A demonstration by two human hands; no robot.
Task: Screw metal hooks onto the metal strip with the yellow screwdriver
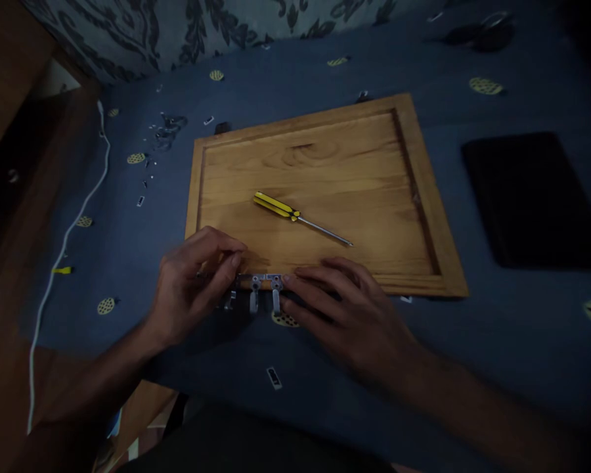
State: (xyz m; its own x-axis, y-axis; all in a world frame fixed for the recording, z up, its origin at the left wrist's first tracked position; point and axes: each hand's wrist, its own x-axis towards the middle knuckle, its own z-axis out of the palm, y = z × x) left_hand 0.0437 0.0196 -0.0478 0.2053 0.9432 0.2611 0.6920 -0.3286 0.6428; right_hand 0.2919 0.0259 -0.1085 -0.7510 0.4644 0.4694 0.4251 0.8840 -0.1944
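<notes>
A wooden board with a raised frame (426, 197) lies on a blue bedsheet. A metal hook rail (263, 284) rests against the board's near edge, its hooks hanging toward me. My left hand (194, 286) pinches the rail's left end with curled fingers. My right hand (347, 309) holds the rail's right end, fingers pressed together along it. A yellow-and-black screwdriver (295, 215) lies loose on the board, a little beyond both hands.
A dark flat rectangle (536, 197) lies to the right of the board. A white cable (71, 223) runs along the sheet's left side. Small scraps and screws (162, 131) are scattered at the upper left. A patterned cloth (177, 26) is behind.
</notes>
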